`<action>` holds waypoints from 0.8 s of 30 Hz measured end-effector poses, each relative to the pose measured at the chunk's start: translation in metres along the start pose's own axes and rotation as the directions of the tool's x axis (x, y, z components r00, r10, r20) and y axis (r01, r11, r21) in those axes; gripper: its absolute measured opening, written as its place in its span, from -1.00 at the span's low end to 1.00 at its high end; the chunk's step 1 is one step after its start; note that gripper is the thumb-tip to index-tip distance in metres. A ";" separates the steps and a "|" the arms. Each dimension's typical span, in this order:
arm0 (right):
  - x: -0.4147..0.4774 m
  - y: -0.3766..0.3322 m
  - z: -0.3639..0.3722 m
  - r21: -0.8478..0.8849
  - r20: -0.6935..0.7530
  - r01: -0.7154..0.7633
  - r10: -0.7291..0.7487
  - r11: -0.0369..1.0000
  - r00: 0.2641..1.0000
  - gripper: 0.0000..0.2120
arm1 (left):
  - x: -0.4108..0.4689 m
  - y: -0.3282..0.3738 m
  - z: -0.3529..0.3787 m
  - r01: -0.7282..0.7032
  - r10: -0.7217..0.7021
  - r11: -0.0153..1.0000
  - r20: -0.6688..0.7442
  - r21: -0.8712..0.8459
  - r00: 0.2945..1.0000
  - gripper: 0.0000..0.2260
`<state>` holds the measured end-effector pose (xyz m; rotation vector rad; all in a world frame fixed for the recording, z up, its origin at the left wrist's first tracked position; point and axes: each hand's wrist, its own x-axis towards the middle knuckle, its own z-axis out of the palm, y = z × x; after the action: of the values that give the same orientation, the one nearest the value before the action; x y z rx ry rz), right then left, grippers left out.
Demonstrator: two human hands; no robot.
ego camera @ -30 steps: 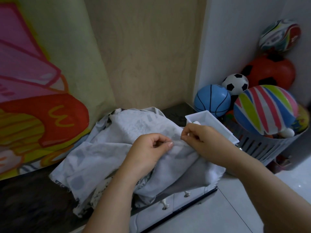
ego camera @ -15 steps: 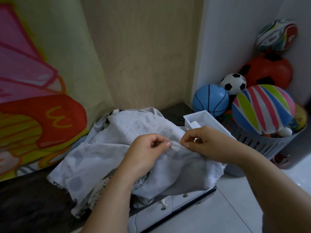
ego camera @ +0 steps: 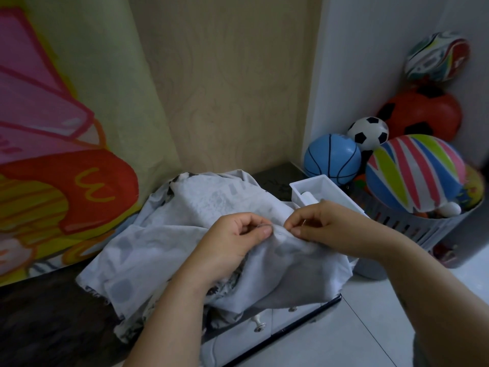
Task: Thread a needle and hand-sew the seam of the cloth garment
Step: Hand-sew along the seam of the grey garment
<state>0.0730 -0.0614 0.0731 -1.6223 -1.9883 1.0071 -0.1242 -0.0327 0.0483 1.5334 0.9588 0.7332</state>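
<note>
Two hands met on the garment (ego camera: 164,250).
Left hand (ego camera: 232,239) pinched its fold; right hand (ego camera: 325,226) (probably pinching the needle) had closed in to stitch.

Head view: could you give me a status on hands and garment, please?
Left hand pinches pale grey printed cloth garment. Right hand pinches its fold alongside. Nothing blocking.

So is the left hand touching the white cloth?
Touching. The head view shows the left hand pinching a raised fold of the cloth between thumb and fingertips, with no gap between them.
</note>
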 end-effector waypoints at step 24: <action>0.005 -0.028 0.024 0.269 -0.478 0.186 -0.037 0.945 0.878 -0.91 | 0.007 -0.002 0.005 0.153 -0.199 0.962 -0.193 -0.227 0.961 -0.89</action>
<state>0.0364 -0.0658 0.0769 -1.3949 -1.4962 0.7444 -0.1169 -0.0288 0.0451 1.1843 1.1247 0.8538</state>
